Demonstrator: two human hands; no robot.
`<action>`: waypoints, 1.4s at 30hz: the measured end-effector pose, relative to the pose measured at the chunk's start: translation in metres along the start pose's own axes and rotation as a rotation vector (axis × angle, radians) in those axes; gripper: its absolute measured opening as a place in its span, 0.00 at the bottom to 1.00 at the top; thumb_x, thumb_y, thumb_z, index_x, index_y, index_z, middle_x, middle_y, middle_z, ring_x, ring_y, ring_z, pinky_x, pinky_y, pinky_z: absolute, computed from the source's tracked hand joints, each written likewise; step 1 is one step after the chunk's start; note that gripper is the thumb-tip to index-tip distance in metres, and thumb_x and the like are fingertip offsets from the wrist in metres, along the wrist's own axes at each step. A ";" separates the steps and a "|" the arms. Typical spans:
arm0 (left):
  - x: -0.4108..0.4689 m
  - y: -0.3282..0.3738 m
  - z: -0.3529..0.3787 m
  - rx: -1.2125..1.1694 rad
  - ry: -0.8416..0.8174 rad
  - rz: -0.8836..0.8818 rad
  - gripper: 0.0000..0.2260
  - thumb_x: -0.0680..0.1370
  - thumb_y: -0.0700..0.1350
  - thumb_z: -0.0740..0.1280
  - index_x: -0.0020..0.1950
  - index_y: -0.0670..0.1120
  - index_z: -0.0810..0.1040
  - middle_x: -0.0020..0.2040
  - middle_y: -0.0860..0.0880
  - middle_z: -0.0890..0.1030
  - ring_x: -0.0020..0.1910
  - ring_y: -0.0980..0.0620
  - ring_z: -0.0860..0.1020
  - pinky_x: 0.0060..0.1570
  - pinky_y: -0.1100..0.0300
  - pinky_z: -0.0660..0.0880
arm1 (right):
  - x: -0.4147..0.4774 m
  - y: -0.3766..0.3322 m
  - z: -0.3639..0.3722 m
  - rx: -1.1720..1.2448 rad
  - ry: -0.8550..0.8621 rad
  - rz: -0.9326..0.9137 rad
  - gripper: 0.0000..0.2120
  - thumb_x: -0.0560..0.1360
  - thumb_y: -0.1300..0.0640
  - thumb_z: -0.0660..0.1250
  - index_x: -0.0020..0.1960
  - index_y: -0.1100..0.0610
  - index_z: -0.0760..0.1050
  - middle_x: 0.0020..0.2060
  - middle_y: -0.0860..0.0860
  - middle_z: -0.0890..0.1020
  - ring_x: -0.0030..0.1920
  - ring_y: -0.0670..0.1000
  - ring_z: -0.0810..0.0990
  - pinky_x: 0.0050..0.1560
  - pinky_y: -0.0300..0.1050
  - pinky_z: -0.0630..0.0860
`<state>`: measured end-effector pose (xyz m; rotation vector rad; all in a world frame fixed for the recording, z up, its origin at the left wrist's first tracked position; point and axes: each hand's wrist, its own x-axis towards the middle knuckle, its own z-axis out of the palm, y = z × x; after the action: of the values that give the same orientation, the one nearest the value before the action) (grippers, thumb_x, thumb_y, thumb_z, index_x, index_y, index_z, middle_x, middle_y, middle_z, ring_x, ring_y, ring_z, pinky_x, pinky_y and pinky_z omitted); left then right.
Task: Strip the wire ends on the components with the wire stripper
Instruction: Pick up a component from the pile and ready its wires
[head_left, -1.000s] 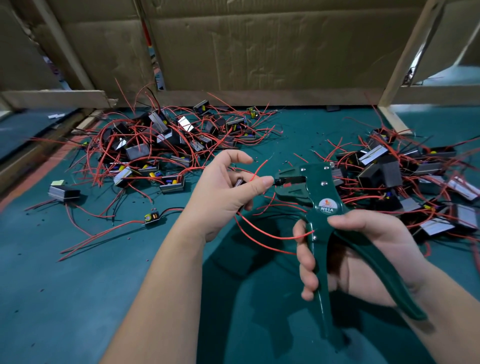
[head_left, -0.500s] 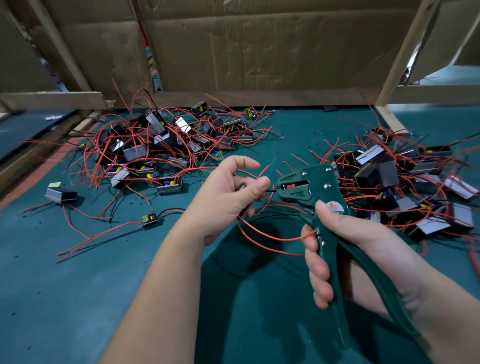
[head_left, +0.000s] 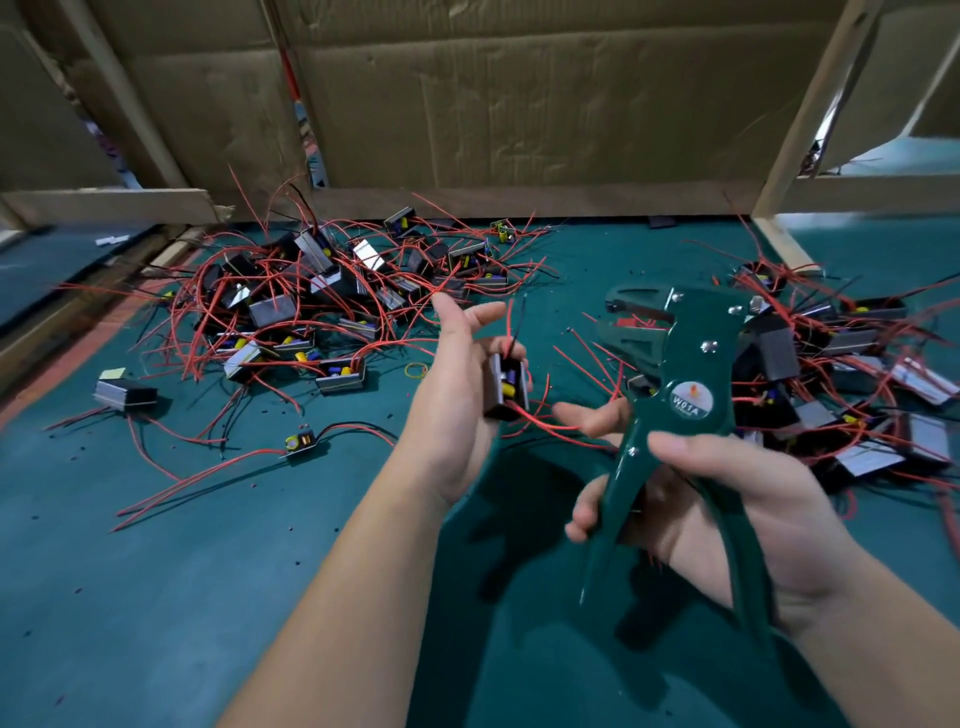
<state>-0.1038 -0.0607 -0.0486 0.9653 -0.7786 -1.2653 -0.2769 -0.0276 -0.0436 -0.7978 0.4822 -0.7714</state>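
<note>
Holding component (head_left: 506, 387) in left hand (head_left: 460, 400) | right hand (head_left: 737, 509) grasping wire stripper (head_left: 680, 364) | cardboard wall (head_left: 519, 104) behind

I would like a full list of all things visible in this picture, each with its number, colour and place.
component: one, black case with red wires, in the left hand
wire stripper: one, dark green, in the right hand
left pile: many components, too tangled to count, black and grey with red wires, far left on the mat
right pile: many components, same colours, behind the stripper
boxed component: one, grey and black, alone at the left
bare board: one, with a yellow part, in front of the left pile
rubber band: one, yellow, on the mat
mat: one, teal
cardboard: brown, back wall
left hand: holds the component
right hand: grips the handles
</note>
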 end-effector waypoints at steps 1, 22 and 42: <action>-0.002 -0.002 0.004 -0.037 -0.013 -0.013 0.29 0.73 0.67 0.46 0.57 0.46 0.70 0.37 0.49 0.69 0.33 0.53 0.69 0.36 0.60 0.71 | 0.000 0.001 0.000 -0.019 -0.024 0.002 0.28 0.56 0.54 0.81 0.52 0.64 0.81 0.52 0.67 0.79 0.35 0.63 0.80 0.40 0.57 0.79; -0.001 0.009 -0.052 1.470 0.737 0.012 0.24 0.68 0.40 0.64 0.64 0.50 0.68 0.68 0.43 0.63 0.66 0.40 0.59 0.66 0.46 0.53 | 0.004 -0.023 -0.010 -0.126 0.373 -0.340 0.14 0.65 0.62 0.64 0.49 0.60 0.70 0.37 0.59 0.76 0.31 0.63 0.81 0.41 0.63 0.80; -0.005 0.004 -0.029 0.944 0.173 0.893 0.06 0.77 0.38 0.66 0.49 0.42 0.84 0.51 0.48 0.78 0.48 0.49 0.79 0.48 0.55 0.77 | -0.003 -0.015 -0.003 0.037 0.072 -0.142 0.36 0.53 0.54 0.78 0.60 0.63 0.78 0.57 0.64 0.80 0.34 0.62 0.80 0.39 0.59 0.79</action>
<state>-0.0771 -0.0507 -0.0565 1.2084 -1.4926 0.0174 -0.2870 -0.0332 -0.0338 -0.7779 0.4777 -0.9408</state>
